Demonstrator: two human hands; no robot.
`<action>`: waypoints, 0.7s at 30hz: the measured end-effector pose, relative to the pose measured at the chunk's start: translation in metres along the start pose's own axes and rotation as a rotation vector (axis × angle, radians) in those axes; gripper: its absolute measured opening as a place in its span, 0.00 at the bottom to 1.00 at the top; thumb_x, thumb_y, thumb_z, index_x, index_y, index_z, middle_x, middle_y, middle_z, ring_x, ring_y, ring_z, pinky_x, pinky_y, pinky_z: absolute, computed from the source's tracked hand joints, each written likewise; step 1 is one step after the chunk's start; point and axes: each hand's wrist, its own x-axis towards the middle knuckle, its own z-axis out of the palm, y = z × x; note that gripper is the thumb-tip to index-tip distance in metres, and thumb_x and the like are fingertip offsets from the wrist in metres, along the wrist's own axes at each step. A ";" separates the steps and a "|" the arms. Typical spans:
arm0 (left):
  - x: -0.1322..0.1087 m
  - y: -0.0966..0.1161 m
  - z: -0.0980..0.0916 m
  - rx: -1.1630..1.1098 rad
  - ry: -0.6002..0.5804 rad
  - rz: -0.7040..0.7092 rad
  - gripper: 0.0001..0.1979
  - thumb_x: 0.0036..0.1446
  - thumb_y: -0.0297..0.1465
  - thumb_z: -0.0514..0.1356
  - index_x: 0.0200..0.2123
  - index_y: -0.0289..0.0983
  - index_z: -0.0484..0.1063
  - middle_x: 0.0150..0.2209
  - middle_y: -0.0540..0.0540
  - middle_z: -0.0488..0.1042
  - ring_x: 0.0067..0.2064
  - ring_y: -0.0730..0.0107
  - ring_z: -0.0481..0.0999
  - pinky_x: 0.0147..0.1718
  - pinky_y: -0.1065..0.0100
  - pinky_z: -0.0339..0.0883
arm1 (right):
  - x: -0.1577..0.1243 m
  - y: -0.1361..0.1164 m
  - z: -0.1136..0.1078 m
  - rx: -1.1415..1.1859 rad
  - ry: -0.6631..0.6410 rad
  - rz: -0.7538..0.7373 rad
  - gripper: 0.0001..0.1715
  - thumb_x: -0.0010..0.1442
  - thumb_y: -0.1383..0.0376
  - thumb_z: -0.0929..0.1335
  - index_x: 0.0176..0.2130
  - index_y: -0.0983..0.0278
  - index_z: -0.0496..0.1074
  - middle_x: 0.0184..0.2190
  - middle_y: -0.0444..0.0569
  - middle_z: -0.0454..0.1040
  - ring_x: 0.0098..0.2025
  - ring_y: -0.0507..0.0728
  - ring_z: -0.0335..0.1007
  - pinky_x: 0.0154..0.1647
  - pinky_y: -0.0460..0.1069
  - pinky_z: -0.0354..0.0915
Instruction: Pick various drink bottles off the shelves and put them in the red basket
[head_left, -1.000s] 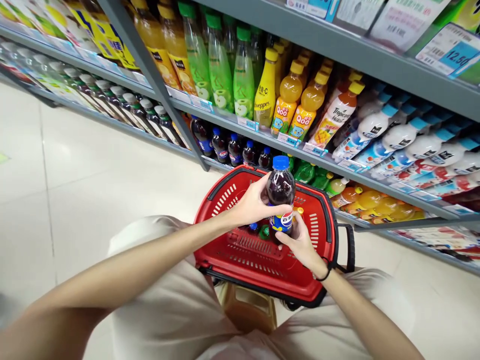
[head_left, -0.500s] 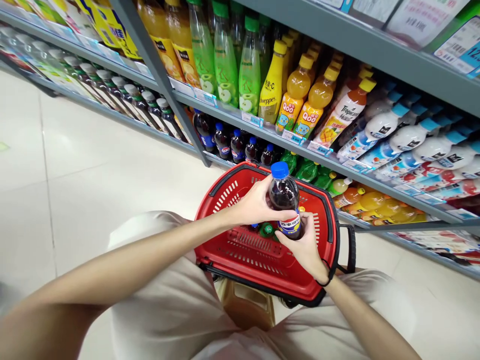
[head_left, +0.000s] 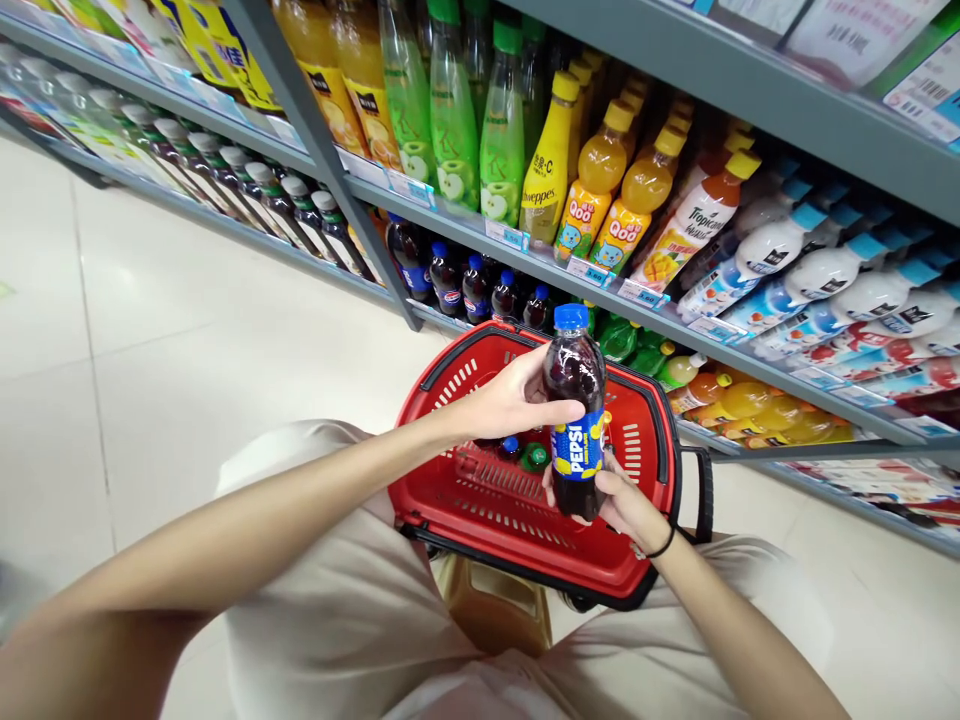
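Note:
A dark Pepsi bottle [head_left: 577, 440] with a blue cap and a blue label is held nearly upright above the red basket [head_left: 442, 520]. My left hand [head_left: 517, 400] is wrapped round its upper part, the thumb lying across the top of the label. Lower down, my right hand [head_left: 626, 505] grips the bottle near its base, with a black band round the wrist. Inside the basket, beneath the hands, show a blue cap [head_left: 510, 446] and a green cap [head_left: 535, 457] of other bottles.
Grey shelves [head_left: 465, 222] of drinks run diagonally behind the basket, with small cola bottles [head_left: 475, 290] on the lower level and green bottles [head_left: 502, 130] above. The basket's black handle [head_left: 703, 495] sticks out right. My knees flank the basket.
The bottle has been turned and lifted slightly, so the PEPSI lettering and its lower part now show. My right hand has moved down towards the base.

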 end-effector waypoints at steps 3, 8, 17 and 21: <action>-0.001 0.004 0.001 0.045 0.032 -0.004 0.31 0.51 0.45 0.75 0.51 0.37 0.70 0.49 0.39 0.82 0.50 0.52 0.83 0.47 0.57 0.80 | 0.003 0.005 0.001 0.060 -0.126 0.038 0.39 0.57 0.42 0.78 0.55 0.64 0.73 0.42 0.58 0.81 0.35 0.61 0.78 0.18 0.46 0.67; -0.004 0.002 -0.001 0.337 0.226 0.049 0.31 0.47 0.46 0.76 0.47 0.36 0.72 0.43 0.43 0.82 0.42 0.56 0.81 0.43 0.58 0.78 | 0.015 0.007 0.009 0.044 0.052 0.081 0.43 0.61 0.31 0.70 0.46 0.68 0.76 0.34 0.58 0.80 0.25 0.55 0.72 0.13 0.41 0.54; -0.006 -0.008 -0.004 0.952 0.062 0.102 0.36 0.52 0.63 0.66 0.47 0.37 0.71 0.30 0.48 0.77 0.30 0.58 0.78 0.30 0.63 0.65 | 0.015 0.040 -0.011 0.141 0.074 0.224 0.47 0.56 0.27 0.65 0.36 0.68 0.75 0.25 0.56 0.76 0.20 0.56 0.68 0.09 0.42 0.37; -0.007 -0.013 -0.010 0.987 0.031 0.181 0.37 0.55 0.64 0.62 0.49 0.36 0.71 0.24 0.52 0.73 0.24 0.62 0.74 0.27 0.65 0.62 | 0.014 0.048 -0.011 0.169 -0.024 0.296 0.45 0.59 0.30 0.63 0.42 0.68 0.75 0.27 0.56 0.76 0.22 0.57 0.71 0.09 0.41 0.39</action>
